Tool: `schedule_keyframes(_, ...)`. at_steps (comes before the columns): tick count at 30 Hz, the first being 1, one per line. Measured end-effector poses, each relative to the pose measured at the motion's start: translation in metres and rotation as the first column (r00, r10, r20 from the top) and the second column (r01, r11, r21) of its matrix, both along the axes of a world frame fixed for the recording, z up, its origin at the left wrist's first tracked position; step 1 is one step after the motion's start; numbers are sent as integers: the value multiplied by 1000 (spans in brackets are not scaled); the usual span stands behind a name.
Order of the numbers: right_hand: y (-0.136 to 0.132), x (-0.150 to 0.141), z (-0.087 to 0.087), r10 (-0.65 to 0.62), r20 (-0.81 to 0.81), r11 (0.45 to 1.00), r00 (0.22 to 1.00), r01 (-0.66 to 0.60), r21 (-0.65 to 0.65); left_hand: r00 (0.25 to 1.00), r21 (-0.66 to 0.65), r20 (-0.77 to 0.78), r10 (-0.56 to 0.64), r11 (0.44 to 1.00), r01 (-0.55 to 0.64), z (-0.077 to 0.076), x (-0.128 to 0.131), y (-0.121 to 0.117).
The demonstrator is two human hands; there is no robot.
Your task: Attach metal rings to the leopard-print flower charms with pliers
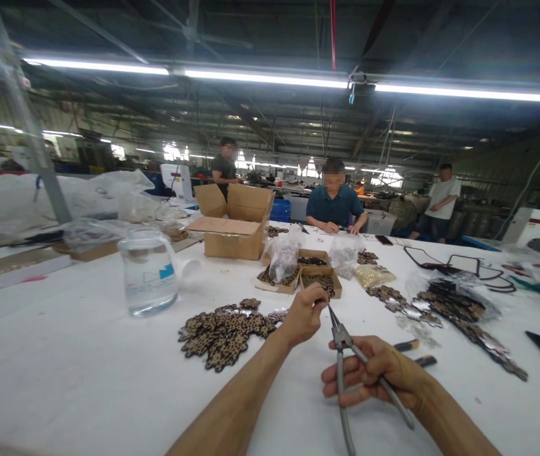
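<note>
The right hand (378,370) holds a pair of pliers (342,339). Its grip is wrapped loosely around the long handles, which stand spread apart. The left hand (305,315) is right by the pointy end of the pliers, with finger and thumb pressed together. What is between them is too small to see.

The work looks partway along, with one little bit being worked on up in the air. Below, on the counter (84,361), a big pile of spotted patches (217,335) lies just left of the left hand. More spotted patches (388,296) lie over on the right, some near a clear bag. I cannot tell which patches are done and which are left.

Past the left hand is a small box (338,285) with lots of tiny bits (317,280) in it, so plenty seem to be left there. A bag of yellow bits (374,277) lies near it.
</note>
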State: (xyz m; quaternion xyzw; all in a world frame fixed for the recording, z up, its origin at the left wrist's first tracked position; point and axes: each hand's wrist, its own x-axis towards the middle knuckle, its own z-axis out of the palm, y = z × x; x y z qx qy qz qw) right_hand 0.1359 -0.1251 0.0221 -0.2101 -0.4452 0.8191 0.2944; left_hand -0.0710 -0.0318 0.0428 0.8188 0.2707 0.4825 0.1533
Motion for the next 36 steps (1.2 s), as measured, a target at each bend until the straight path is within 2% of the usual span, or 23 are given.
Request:
schedule_keyframes(8, -1, 0, 3, -1, 0, 1000, 1000, 1, 21, 1000, -18, 29, 9, 1000, -9, 3, 0, -3)
schedule_keyframes(19, 0, -6, -1, -74, -22, 996, 997, 75, 53, 992, -28, 96, 77, 997, -74, 2, 3, -8)
schedule_keyframes(25, -6, -9, 8, -135, -26, 988, 990, 137, 67, 980, -165, 118, 159, 976, -139, -10, 7, 0)
schedule_keyframes(28, -6, -10, 8, -174, -27, 982, 984, 176, 68, 987, -233, 35, 155, 962, -143, -19, 6, 5)
schedule_keyframes(33, -4, -11, 6, -205, -19, 974, 979, 206, 93, 934, -178, -268, 236, 941, -289, -35, 2, 4)
schedule_keyframes(36, -4, -12, 6, -232, -7, 966, 973, 231, 114, 907, -170, -330, 262, 929, -330, -36, 1, 3)
